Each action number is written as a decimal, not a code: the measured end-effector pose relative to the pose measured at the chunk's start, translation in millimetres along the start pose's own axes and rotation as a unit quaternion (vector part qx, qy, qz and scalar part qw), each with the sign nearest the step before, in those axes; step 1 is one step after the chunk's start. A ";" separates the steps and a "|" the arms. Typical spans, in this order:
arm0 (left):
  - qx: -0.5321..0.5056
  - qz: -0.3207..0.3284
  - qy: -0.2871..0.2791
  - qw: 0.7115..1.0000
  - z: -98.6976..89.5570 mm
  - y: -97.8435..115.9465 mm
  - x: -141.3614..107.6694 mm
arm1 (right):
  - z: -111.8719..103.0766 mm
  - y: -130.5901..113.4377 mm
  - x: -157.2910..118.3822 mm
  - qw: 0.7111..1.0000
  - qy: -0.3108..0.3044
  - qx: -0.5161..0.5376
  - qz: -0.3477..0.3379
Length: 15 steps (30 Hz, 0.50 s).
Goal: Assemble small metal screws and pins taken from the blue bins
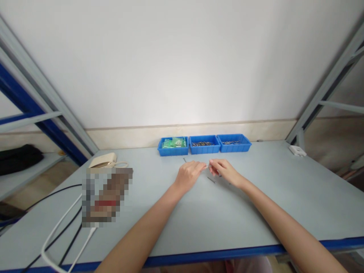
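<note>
A short, thin metal rod [208,166] spans the small gap between my hands above the table; too little of it shows to tell its exact kind. My left hand [189,172] is closed, back upward, with its fingertips at the rod's left end. On the other end, my right hand [223,170] pinches with thumb and fingers. Just below the hands, a similar dark metal rod [211,179] lies on the table. Another thin metal piece [184,160] pokes out beyond my left hand. A small dark tip shows under my right wrist.
Three blue bins stand along the wall: the left bin [173,151] holds green-and-clear plastic packets, the middle bin [204,150] and right bin [235,147] many thin metal pieces. Left on the table [176,235] are a cream box [102,160], a blurred-out item [106,197] and cables. A white adapter [297,151] sits far right.
</note>
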<state>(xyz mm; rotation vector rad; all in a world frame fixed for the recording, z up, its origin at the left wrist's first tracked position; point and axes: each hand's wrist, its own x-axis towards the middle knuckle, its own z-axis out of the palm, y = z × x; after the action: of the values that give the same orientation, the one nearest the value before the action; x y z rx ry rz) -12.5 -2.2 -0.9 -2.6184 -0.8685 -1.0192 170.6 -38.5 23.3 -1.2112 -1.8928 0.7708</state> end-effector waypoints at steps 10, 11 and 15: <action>-0.031 -0.034 -0.038 0.998 -1.7 0.7 1.3 | -6.4 -5.8 -0.3 0.996 0.019 -0.083 -0.040; -0.035 -0.031 -0.042 0.998 -2.1 0.8 1.7 | -5.6 -5.4 -0.4 0.996 0.018 -0.081 -0.037; -0.020 -0.029 -0.080 0.996 -0.9 1.2 3.1 | -0.3 -2.9 -1.1 0.998 0.022 -0.058 -0.022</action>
<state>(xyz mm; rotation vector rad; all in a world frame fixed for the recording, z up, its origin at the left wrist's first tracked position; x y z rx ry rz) -10.5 -2.2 1.9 -2.7529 -0.9731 -0.8577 169.8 -40.6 25.5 -1.2421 -1.9443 0.6115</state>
